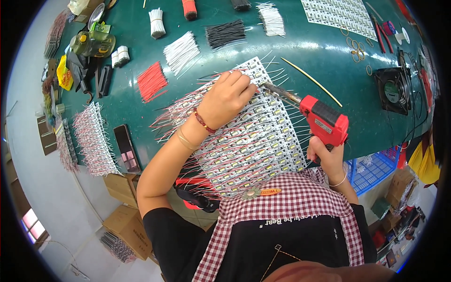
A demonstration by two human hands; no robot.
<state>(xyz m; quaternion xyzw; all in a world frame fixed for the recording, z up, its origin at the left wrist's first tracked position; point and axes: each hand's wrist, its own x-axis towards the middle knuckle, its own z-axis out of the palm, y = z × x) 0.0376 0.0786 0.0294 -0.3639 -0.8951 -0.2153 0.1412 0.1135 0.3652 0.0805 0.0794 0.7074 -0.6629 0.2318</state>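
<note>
A large white panel of LED circuit boards (287,134) lies on the green table, with rows of thin red, white and dark wires fanning out from its sides. My left hand (226,96) rests over its upper part, fingers closed in a pinch; whatever they hold is hidden. Gripped in my right hand (329,159) is a red and black soldering gun (324,120). Its dark metal tip meets the panel just right of my left fingertips.
Beyond the panel lie cut red wires (151,82), white wires (181,52) and black wires (225,35). A thin yellowish stick (312,82) is right of it, with a black fan (392,91) farther right. A phone (127,148) and a wired panel (96,140) lie left.
</note>
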